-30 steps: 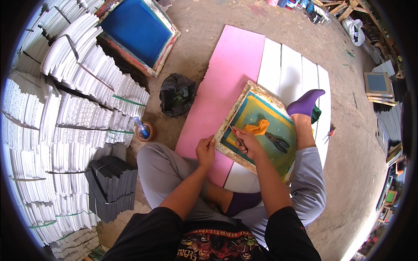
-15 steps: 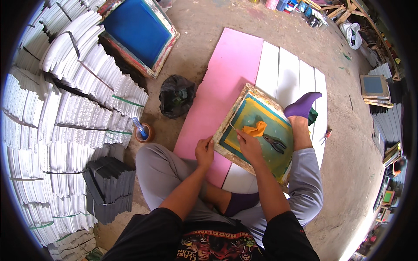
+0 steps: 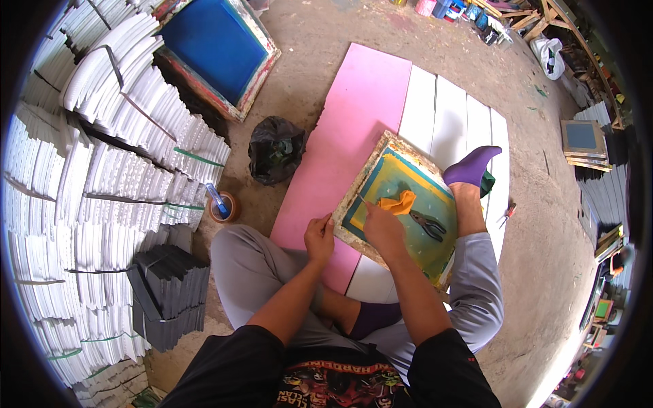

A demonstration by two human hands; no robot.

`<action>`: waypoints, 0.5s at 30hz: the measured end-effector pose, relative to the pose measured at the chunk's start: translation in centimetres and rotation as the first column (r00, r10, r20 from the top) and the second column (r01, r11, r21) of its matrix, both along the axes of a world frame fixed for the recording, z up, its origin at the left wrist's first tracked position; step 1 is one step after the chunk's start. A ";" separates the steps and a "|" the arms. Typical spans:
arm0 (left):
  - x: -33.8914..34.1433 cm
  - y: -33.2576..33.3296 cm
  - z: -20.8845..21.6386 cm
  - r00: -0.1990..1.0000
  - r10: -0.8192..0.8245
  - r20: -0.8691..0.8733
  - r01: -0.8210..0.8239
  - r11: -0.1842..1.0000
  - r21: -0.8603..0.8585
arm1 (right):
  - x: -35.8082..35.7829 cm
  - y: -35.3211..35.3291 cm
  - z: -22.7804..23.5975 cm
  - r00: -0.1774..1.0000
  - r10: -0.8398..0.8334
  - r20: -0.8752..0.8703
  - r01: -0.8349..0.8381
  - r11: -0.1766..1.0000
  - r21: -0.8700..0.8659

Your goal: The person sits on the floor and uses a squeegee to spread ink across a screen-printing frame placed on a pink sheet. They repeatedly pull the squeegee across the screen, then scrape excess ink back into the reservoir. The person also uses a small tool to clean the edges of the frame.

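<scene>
A wooden screen-printing frame (image 3: 361,177) with a yellow and teal mesh lies across the pink and white boards before me. My left hand (image 3: 319,239) is closed at its near left corner, fingertips pinching the wood's edge. My right hand (image 3: 386,232) is over the mesh, closed round a slim tool with a thin shaft (image 3: 362,198); its handle is hidden in my fist. The shaft points at the frame's left side. Just beyond that hand, a crumpled orange-yellow cloth (image 3: 400,202) rests on the mesh. Dark-handled pliers (image 3: 428,226) lie beside the cloth.
My purple-socked foot (image 3: 473,165) stands by the frame's right side. A black plastic bag (image 3: 276,149) and a tape roll (image 3: 233,207) are left of the pink board (image 3: 360,88). Tall white stacks (image 3: 102,224) line the left. A blue screen (image 3: 214,51) leans behind.
My right hand has shifted slightly left and turned, with the slim tool still in it. My left hand keeps its place at the frame's corner.
</scene>
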State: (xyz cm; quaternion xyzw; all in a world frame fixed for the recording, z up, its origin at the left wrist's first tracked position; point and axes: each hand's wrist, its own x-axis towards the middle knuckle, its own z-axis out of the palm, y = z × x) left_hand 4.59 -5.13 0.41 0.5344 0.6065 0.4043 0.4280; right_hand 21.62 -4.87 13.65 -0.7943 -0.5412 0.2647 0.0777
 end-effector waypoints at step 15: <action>0.7 0.2 0.4 0.999 -0.007 -0.043 0.011 0.995 0.096 | 3.7 -1.3 -8.1 0.812 -0.155 -0.563 0.222 0.974 0.053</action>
